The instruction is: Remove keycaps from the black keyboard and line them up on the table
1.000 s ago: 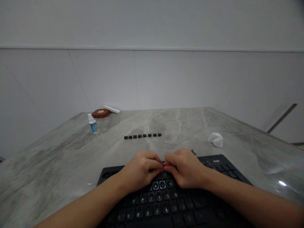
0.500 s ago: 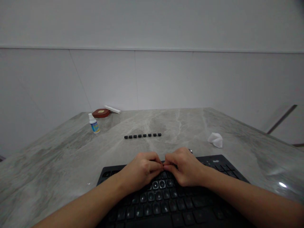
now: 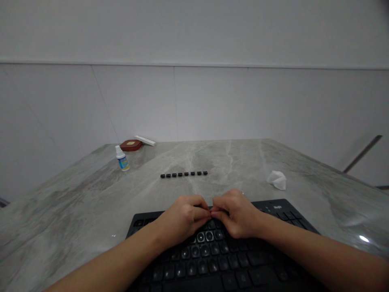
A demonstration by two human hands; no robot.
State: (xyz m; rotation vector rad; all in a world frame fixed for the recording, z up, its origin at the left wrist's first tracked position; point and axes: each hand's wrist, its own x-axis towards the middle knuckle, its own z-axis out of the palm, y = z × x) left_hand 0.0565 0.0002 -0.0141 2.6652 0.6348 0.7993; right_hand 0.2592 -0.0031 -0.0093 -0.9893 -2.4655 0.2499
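Observation:
A black keyboard (image 3: 212, 261) lies in front of me, partly covered by my forearms. Over its upper rows, my left hand (image 3: 190, 215) and my right hand (image 3: 235, 213) meet with their fingertips pinched together. Whatever sits between the fingertips is hidden. Just below them, some spots on the keyboard show pale rings where keycaps seem to be off. Beyond the keyboard, a row of several small black keycaps (image 3: 186, 174) stretches across the table.
The grey marbled table (image 3: 91, 219) reaches back to a white wall. At the back left stand a small spray bottle (image 3: 122, 159), a reddish-brown case (image 3: 130, 146) and a white strip-like object (image 3: 145, 140). A crumpled white tissue (image 3: 277, 180) lies at right.
The view has shifted slightly, so everything sits a little further right. Both hands keep the same pinch at the top of the keyboard.

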